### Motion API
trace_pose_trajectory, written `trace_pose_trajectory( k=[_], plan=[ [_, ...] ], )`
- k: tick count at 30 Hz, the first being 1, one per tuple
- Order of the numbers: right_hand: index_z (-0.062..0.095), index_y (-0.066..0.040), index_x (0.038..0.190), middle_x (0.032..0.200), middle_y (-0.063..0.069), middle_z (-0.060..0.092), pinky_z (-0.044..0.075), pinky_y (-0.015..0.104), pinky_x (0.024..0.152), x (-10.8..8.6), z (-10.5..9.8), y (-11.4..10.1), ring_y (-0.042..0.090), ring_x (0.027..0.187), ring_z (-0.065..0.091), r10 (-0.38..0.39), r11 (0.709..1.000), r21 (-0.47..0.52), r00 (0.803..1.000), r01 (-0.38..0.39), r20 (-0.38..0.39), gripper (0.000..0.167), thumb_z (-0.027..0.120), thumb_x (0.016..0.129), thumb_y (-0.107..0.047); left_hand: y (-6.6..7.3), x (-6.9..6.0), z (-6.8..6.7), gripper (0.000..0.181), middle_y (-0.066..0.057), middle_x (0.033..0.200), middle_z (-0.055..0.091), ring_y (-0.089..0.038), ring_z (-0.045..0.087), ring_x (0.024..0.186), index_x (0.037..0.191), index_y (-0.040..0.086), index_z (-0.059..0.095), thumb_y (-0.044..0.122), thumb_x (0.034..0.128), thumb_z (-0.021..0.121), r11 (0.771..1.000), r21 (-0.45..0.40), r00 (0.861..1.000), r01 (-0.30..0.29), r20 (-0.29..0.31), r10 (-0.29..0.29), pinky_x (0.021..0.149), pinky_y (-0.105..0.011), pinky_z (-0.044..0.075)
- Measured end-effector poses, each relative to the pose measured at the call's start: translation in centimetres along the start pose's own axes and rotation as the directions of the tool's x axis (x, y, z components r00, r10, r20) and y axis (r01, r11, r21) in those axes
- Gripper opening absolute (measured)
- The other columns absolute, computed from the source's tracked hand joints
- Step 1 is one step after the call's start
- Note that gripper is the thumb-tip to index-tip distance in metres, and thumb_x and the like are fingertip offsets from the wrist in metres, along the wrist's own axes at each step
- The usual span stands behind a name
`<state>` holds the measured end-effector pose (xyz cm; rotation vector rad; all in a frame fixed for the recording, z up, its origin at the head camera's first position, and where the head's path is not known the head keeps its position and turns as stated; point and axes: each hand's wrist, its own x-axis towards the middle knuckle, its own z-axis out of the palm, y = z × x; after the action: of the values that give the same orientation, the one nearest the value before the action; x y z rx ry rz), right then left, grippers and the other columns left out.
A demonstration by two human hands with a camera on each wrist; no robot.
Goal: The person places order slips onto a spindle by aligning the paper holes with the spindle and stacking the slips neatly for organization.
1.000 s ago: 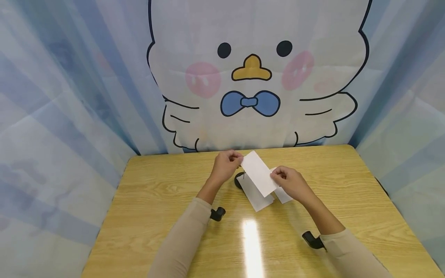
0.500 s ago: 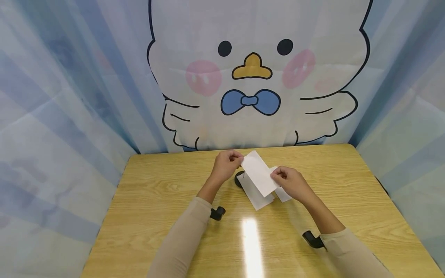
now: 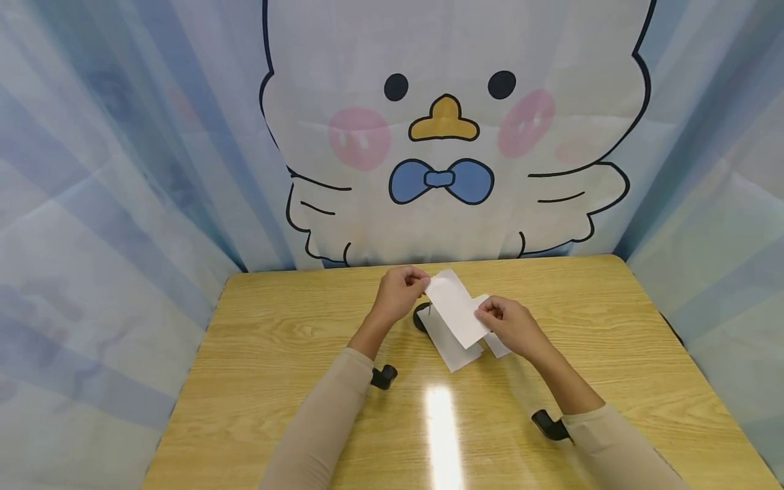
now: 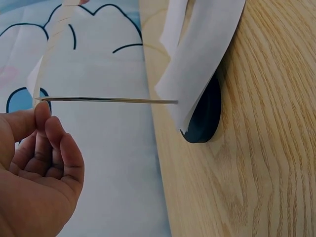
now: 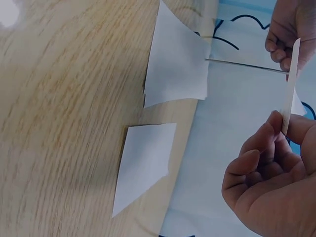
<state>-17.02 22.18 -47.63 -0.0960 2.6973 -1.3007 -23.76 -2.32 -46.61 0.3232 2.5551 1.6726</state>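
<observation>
A white sheet of paper (image 3: pixel 456 306) is held above the table between my two hands. My left hand (image 3: pixel 398 292) pinches its upper left corner, and my right hand (image 3: pixel 511 325) pinches its right edge between thumb and finger. Below it, a thin metal spike (image 4: pixel 108 100) rises from a round black base (image 4: pixel 207 111). The spike's tip is by my left fingertips, at the held sheet; whether it pierces the sheet I cannot tell. Another white sheet (image 5: pixel 177 61) lies low on the spike, over part of the base.
On the wooden table (image 3: pixel 294 381), a separate white piece of paper (image 5: pixel 143 160) lies to the right of the spike. Behind the table's far edge hangs a curtain (image 3: pixel 441 224) with a cartoon bird print. Black wrist mounts (image 3: pixel 384 377) stick out by the sleeves.
My right hand has shifted slightly left and down, and the held sheet now bows a little. The left hand stays almost still, with its pinch kept.
</observation>
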Motion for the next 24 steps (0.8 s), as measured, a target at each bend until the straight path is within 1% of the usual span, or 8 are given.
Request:
trace_pose_trajectory(
  k=[8, 14, 24],
  plan=[
    [0.067, -0.005, 0.106, 0.085, 0.005, 0.061, 0.044, 0.028, 0.063, -0.11, 0.42, 0.18, 0.018, 0.077, 0.052, -0.009, 1.000, -0.007, 1.000, 0.009, -0.002, 0.019, 0.061, 0.105, -0.023, -0.08, 0.01, 0.13, 0.014, -0.006, 0.090, 0.073, -0.015, 0.066, 0.079, 0.101, 0.008, 0.077, 0.016, 0.1024, 0.066, 1.000, 0.024, 1.000, -0.014, -0.004, 0.014, 0.068, -0.027, 0.055],
    [0.068, -0.005, 0.105, 0.085, 0.005, 0.061, 0.045, 0.028, 0.062, -0.08, 0.50, 0.38, 0.018, 0.076, 0.052, -0.019, 1.000, -0.010, 1.000, 0.019, -0.004, 0.019, 0.062, 0.105, -0.023, -0.16, -0.02, 0.09, 0.014, -0.006, 0.089, 0.073, -0.015, 0.065, 0.078, 0.101, 0.008, 0.076, 0.016, 0.1026, 0.066, 0.999, 0.027, 1.000, -0.030, -0.002, 0.030, 0.067, -0.027, 0.054],
    [0.068, -0.004, 0.104, 0.083, 0.004, 0.060, 0.044, 0.027, 0.062, -0.11, 0.64, 0.66, 0.018, 0.076, 0.052, -0.019, 1.000, -0.018, 1.000, 0.018, -0.006, 0.018, 0.062, 0.105, -0.022, -0.38, 0.05, 0.20, 0.014, -0.005, 0.090, 0.072, -0.015, 0.064, 0.079, 0.101, 0.009, 0.076, 0.017, 0.1034, 0.065, 0.999, 0.032, 0.999, -0.036, 0.020, 0.035, 0.066, -0.027, 0.053]
  ],
)
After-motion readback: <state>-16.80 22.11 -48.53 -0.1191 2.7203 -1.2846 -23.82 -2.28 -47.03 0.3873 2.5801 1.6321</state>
